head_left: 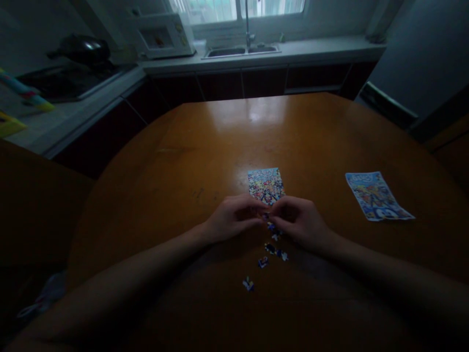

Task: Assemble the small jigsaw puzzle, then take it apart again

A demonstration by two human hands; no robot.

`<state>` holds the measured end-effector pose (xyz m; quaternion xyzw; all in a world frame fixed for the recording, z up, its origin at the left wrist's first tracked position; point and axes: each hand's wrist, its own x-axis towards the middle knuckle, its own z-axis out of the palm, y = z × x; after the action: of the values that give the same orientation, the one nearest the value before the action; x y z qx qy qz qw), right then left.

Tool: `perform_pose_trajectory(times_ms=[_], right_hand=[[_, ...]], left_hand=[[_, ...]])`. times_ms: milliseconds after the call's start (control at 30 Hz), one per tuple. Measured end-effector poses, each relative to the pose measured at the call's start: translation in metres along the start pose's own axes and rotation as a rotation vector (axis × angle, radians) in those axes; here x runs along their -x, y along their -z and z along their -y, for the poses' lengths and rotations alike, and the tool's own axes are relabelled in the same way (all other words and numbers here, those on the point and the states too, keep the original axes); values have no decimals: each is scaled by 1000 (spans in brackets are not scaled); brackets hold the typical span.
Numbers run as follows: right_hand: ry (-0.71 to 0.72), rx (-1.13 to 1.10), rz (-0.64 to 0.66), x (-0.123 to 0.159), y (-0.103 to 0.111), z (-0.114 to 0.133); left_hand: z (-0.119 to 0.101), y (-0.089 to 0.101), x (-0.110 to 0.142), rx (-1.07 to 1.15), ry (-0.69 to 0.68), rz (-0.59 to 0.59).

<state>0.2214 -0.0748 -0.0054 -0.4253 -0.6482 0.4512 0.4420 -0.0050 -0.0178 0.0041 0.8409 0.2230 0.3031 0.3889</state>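
My left hand (238, 217) and my right hand (298, 218) meet over the middle of the table. Between their fingertips is a small jigsaw puzzle piece (266, 215), pinched from both sides. Just beyond the fingers lies a partly assembled jigsaw puzzle (266, 186) with a crowded, colourful picture and a light blue top strip; my hands cover its near edge. Loose puzzle pieces lie on the near side, among them one piece (263, 262) and a lighter one (248, 283). More pieces (274, 230) sit partly behind my right fingers.
A creased picture sheet (377, 195) lies on the wooden table (205, 146) to the right. Past the far edge stand a counter with a sink (242, 51), a microwave (166, 36) and a stove with a dark pan (82, 49). A fridge (417, 63) is at the right.
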Motion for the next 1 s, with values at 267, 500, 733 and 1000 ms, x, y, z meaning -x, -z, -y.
perform_pose_trajectory(times_ms=[267, 500, 733, 1000], right_hand=[[-55, -123, 90, 3, 0, 3], [-88, -190, -10, 2, -1, 3], [-8, -37, -27, 4, -2, -1], [136, 94, 49, 3, 2, 5]], left_hand=[[-3, 0, 1, -22, -52, -102], [-6, 0, 1, -13, -48, -68], [-7, -3, 4, 27, -70, -68], [-10, 0, 0, 39, -237, -68]])
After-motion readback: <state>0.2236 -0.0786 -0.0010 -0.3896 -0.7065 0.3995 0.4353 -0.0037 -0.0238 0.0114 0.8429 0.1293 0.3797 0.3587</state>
